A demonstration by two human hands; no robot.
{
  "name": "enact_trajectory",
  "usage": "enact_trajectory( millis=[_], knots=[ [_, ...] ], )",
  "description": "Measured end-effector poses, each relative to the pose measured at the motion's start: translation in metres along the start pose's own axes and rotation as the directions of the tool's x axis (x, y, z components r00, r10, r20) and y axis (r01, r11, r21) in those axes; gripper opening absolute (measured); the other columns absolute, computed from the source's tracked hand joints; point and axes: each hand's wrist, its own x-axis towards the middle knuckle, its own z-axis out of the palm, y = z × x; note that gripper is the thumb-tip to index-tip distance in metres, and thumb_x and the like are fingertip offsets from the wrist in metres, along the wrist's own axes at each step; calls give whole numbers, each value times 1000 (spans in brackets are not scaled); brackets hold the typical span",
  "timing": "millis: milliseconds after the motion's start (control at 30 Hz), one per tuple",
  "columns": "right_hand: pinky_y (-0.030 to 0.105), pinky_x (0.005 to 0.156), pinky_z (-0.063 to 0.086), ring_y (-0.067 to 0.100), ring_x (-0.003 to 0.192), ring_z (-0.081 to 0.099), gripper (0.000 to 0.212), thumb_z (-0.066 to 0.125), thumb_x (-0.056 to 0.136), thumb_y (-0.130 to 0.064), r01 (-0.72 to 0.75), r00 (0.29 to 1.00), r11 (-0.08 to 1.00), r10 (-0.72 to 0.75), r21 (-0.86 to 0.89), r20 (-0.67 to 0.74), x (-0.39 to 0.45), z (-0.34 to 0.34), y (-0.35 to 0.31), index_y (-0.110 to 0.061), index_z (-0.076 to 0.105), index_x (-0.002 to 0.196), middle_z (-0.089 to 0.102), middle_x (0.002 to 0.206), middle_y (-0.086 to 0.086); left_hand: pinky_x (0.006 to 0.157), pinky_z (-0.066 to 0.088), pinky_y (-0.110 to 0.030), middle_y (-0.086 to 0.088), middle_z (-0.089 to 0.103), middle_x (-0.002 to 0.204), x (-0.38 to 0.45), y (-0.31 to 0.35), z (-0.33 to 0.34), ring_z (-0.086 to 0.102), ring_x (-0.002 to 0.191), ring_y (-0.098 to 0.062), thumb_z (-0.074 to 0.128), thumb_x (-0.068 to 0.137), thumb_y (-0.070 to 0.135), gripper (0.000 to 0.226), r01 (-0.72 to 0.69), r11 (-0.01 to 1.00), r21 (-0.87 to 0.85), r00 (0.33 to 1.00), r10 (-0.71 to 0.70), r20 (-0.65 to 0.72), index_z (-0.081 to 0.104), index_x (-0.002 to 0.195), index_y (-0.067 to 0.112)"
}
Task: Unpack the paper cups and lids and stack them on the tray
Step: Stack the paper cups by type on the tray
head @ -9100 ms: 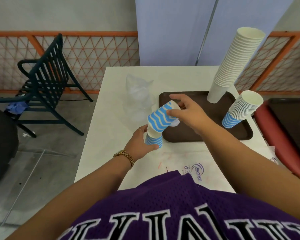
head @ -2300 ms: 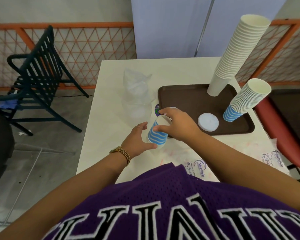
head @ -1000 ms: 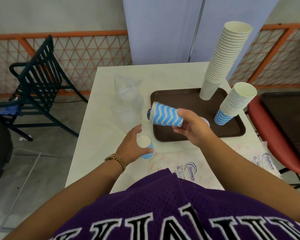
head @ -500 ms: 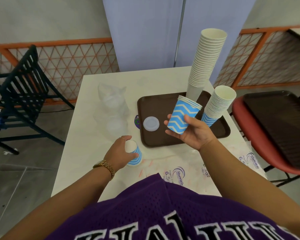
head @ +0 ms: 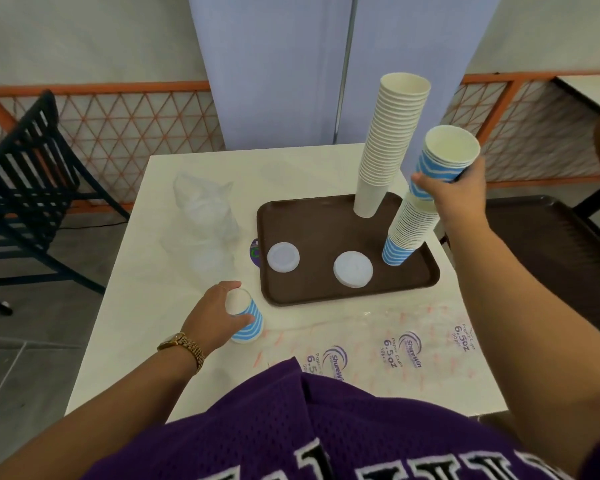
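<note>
Right hand curled round a small nest of blue cups, held at the top of the blue stack on the tray, apparently being seated onto it. Left hand wrapped round a short bundle of blue cups standing on the bench, just off the tray's near corner. Two lids lying flat on the tray; tall white stack upright behind, close beside the blue one.

Likely trouble: blue stack already leaning toward the right edge of the tray, so a skewed or hard push down could tip it off, or knock it against the white tower (tall and narrow-based, easily toppled). Cups set in crooked may jam rather than nest. Clear wrapper and printed plastic sleeve loose on the bench, liable to snag a sleeve or slide under a cup.

Against half a second ago: right hand risen and moved from in front of the stack to its top, held cups now upright over it. Second lid now in view on the tray. Left hand and its bundle unchanged.
</note>
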Motion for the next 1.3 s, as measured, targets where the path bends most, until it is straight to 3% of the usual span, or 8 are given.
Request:
enact_trajectory(
  millis=[467,667,767,867,933,1067,1167,1300],
  knots=[
    [42,101,49,11,109,58,74,89,66,-24,-105,994,994,104,-33,-28,3,-2,33,-27,41,123,57,122,-8,101,41,-29,-2,44,144,7,-8,5,47,126,-19,78,79,28,70,-22,1000,-16,1000,22,7,42,139,24],
    [48,112,36,15,139,33,115,88,60,-44,-140,985,988,133,-59,-110,-19,-5,37,-31,21,152,33,153,-10,99,42,-27,-1,44,143,7,-11,1,47,124,-17,80,78,27,74,-39,999,-38,999,40,30,41,140,23],
    [45,112,36,16,137,36,97,80,63,-53,-49,975,986,13,-160,-220,-46,9,30,-26,38,146,39,147,-4,99,40,-26,-1,42,145,6,-14,-1,46,126,-17,82,76,27,82,-42,998,-51,998,45,52,37,144,21],
    [41,109,37,19,128,43,56,74,78,-39,187,982,933,-191,-307,17,-85,46,15,-21,56,128,51,134,0,102,38,-27,-2,40,146,4,-19,-3,44,129,-18,83,74,26,89,-46,997,-61,996,50,68,33,147,20],
    [40,105,38,22,124,47,45,75,82,-34,345,913,868,-221,-358,342,-113,79,7,-19,63,123,57,130,3,103,37,-28,-3,40,147,3,-23,-6,43,131,-18,84,73,25,91,-43,997,-58,996,47,71,32,148,19],
    [39,102,39,27,126,46,58,73,79,-42,608,606,697,-98,-380,790,-159,144,-5,-21,58,131,53,135,5,106,35,-30,-3,39,148,0,-34,-12,41,134,-18,84,73,27,95,-42,998,-37,996,45,75,29,150,19],
    [40,100,44,26,128,42,75,70,83,-44,770,406,520,48,-370,913,-181,179,-7,-29,35,147,40,145,5,107,36,-30,-2,39,148,-5,-44,-18,41,134,-18,83,75,26,93,-27,998,-58,997,31,77,28,149,19],
    [41,91,51,29,122,47,77,68,86,-39,865,299,367,168,-341,939,-194,203,-1,-33,26,150,38,142,8,105,35,-28,-1,40,148,-9,-55,-23,40,134,-17,81,77,25,90,-15,998,-57,997,19,78,29,149,19]
  ],
)
